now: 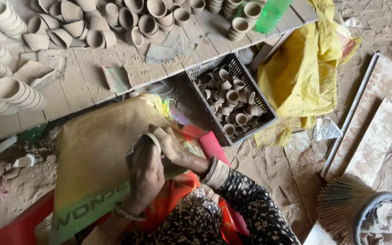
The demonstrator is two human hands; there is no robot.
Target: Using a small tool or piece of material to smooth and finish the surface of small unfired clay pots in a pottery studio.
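Over the lap, the left hand (145, 174) gripped a small clay cup (152, 139) while the right hand (171, 144) closed on its rim; steady, light pressure looked wisest with clay so brittle.

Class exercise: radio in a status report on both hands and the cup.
Both hands closed on one small clay cup, over the cloth-covered lap. Crate of cups ahead, apart. Nothing in the way.

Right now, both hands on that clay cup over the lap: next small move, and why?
Probably turn the clay cup a little within the grip. The left hand cups it from below while the right hand presses at its rim, over the cloth-covered lap. The dark crate of cups sits just beyond.
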